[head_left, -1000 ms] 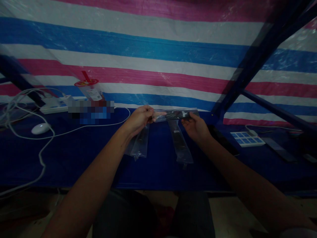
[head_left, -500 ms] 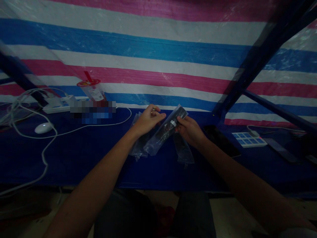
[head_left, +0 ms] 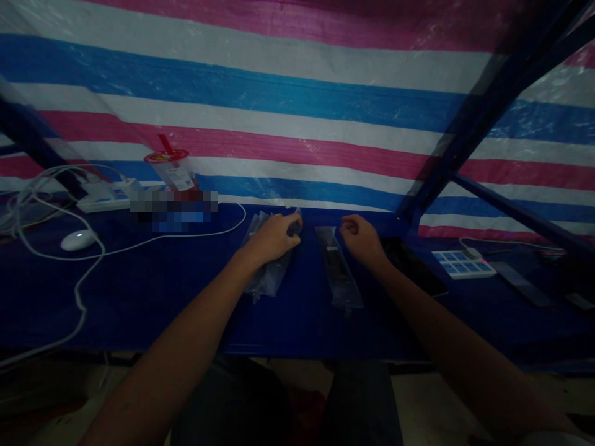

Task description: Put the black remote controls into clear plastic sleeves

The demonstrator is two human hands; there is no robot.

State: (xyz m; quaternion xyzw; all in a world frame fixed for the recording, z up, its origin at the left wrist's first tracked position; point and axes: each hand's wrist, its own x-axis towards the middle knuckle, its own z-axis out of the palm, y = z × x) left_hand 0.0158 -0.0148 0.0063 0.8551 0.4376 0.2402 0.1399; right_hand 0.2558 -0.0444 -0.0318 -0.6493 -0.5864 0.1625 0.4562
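Observation:
My left hand (head_left: 274,236) lies over a small pile of clear plastic bags (head_left: 266,284) on the blue table. Its thumb and fingers curl around the upper end of the topmost bag, which holds something dark that I cannot make out. Right of the pile, a single clear plastic bag (head_left: 338,266) with a dark long item and a small white label lies lengthwise on the table. Just beside this bag's top end, my right hand (head_left: 363,238) is raised with its fingers curled in and nothing visible in them.
Left on the blue table (head_left: 162,297) are a white mouse (head_left: 79,240), looped white cables, a power strip (head_left: 109,199) and a lidded cup (head_left: 174,170) with a red straw. To the right lie a dark tablet (head_left: 416,266), a blue-and-white power strip (head_left: 463,264) and a phone (head_left: 521,284).
The bag between my hands has moved left and down onto the pile, with my left hand on it. My right hand has let go of it and drawn slightly right.

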